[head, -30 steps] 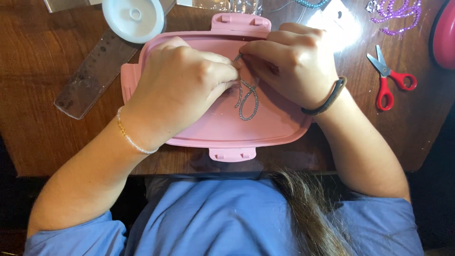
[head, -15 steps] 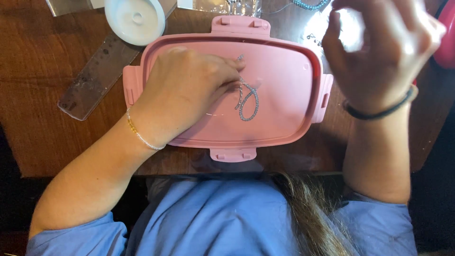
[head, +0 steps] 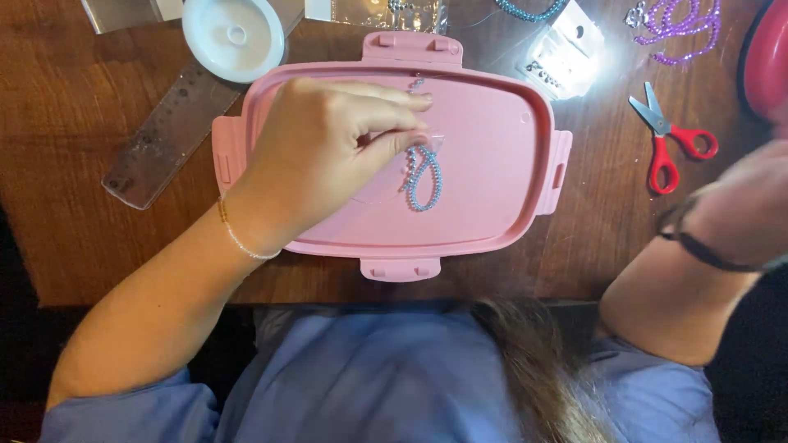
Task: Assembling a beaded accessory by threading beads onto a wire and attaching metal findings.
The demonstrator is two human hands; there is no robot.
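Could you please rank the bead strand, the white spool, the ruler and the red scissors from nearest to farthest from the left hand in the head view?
From the left hand:
1. Bead strand, at its fingertips on the pink lid.
2. White spool, just above the hand.
3. Ruler, to its left; close to the spool's rank.
4. Red scissors, far right.

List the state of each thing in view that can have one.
Pink container lid: flat on the table, latches out.
Blue bead strand: looped, pinched by left hand.
Red scissors: closed, lying flat.
Right hand: raised off the lid, blurred.
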